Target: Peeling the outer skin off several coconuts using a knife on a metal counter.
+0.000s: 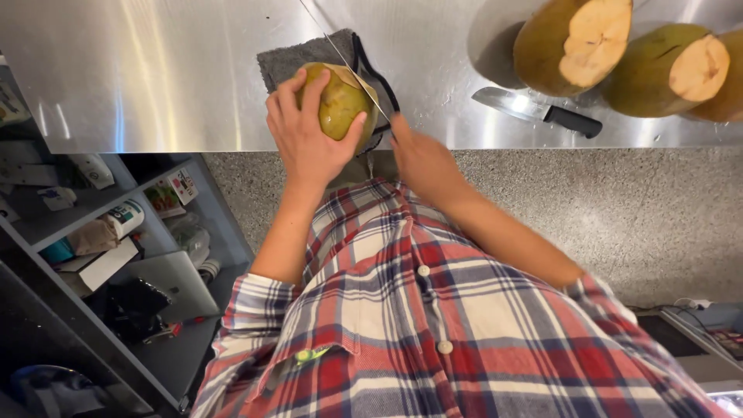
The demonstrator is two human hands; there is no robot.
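1. Nearest the camera, a red, white and blue plaid shirt fills the lower frame; its sleeves are rolled to the elbow, probably so the forearms stay clear of the work.

2. The left hand is spread over the near side of a green coconut, fingers wrapped round the top and thumb on the right flank. The fruit is clamped, apparently so that it cannot roll.

3. The right hand is closed round the handle of a long thin blade, the handle itself being hidden in the fist. The blade is laid at a slant across the coconut's upper right, where pale husk is already exposed.

4. The coconut is set at the near edge of the steel counter, close to the body, on a folded grey cloth. The cloth seems to be there to grip the round fruit on slick metal.

5. Further right along the counter, a black-handled knife is laid flat, apart from the hands.

6. At the far right corner, three trimmed coconuts are grouped touching one another, cut faces pale, kept well away from the working spot.

7. Below the counter's left end, open shelves with mixed clutter are seen.
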